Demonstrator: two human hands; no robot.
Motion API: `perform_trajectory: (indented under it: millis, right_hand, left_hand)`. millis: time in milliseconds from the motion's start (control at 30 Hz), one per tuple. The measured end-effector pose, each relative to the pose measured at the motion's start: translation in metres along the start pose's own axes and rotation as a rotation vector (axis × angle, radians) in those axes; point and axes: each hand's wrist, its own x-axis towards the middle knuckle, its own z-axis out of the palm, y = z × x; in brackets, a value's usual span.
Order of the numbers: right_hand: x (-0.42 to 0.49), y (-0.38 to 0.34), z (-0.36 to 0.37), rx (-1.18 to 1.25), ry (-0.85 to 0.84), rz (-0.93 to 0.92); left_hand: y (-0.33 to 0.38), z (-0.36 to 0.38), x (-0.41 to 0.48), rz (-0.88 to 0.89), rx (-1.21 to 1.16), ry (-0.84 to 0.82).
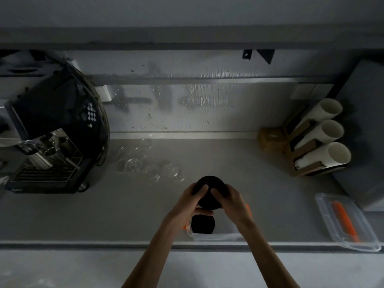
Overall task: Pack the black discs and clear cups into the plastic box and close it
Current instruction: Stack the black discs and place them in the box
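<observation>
1. Head view, dim light. There are two black items: held discs [209,189] and boxed discs [202,224]. The number of discs in each cannot be told.
2. Cups [152,170]: at least three clear rims stand in a row on the counter [270,183]. Fainter ones sit behind them, so the total is unclear.
3. Also one box [216,236], one lid [330,219], three white tubes [332,129] and one coffee machine [47,142].
4. Left hand [192,203]: fingers are curled round the left side of the held discs, thumb on the near side. Right hand [230,201]: fingers are curled round the right side. Both hands grip.
5. Held discs are up off the counter, just beyond the box and nearer than the cups. The round face points up. They read as a short column with its axis roughly upright; the exact tilt cannot be told.
6. Box sits open at the counter's near edge, beneath the wrists. Its long axis runs left-right along that edge. Boxed discs lie in its left part, flat face up.
7. Lid lies well right of the box. Its long axis runs from far-left to near-right, with an orange strip along it.
8. Tubes lie side by side at far right, open ends up and to the right.
</observation>
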Motion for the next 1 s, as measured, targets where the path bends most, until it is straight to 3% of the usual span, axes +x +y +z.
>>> perform_trajectory:
  millis: [67, 133, 267, 400, 533, 633, 700, 1000]
  right_hand:
    - [-0.003, -0.001, 0.002, 0.097, -0.085, 0.043]
    - [-0.004, -0.002, 0.004, 0.071, -0.053, 0.008]
    - [-0.009, -0.002, 0.010, -0.004, -0.010, -0.071]
    - [0.015, 0.023, 0.007, 0.070, -0.002, 0.072]
    - [0.037, 0.073, 0.007, -0.190, -0.017, 0.176]
    - [0.051, 0.105, 0.024, -0.290, -0.075, 0.217]
    - [0.056, 0.115, 0.036, -0.381, -0.101, 0.229]
    - [0.056, 0.124, 0.063, -0.534, -0.123, 0.309]
  left_hand:
    - [-0.005, 0.001, 0.003, 0.054, 0.109, 0.116]
    - [-0.012, -0.001, 0.005, 0.099, 0.171, 0.161]
    - [-0.021, -0.009, 0.005, 0.135, 0.203, 0.173]
    - [-0.035, -0.026, 0.011, 0.081, 0.215, 0.154]
    - [-0.072, -0.055, 0.027, 0.005, 0.647, 0.408]
    - [-0.098, -0.057, 0.030, -0.183, 0.748, 0.340]
    - [-0.113, -0.056, 0.031, -0.203, 0.738, 0.288]
    - [-0.149, -0.056, 0.038, 0.070, 0.913, 0.237]
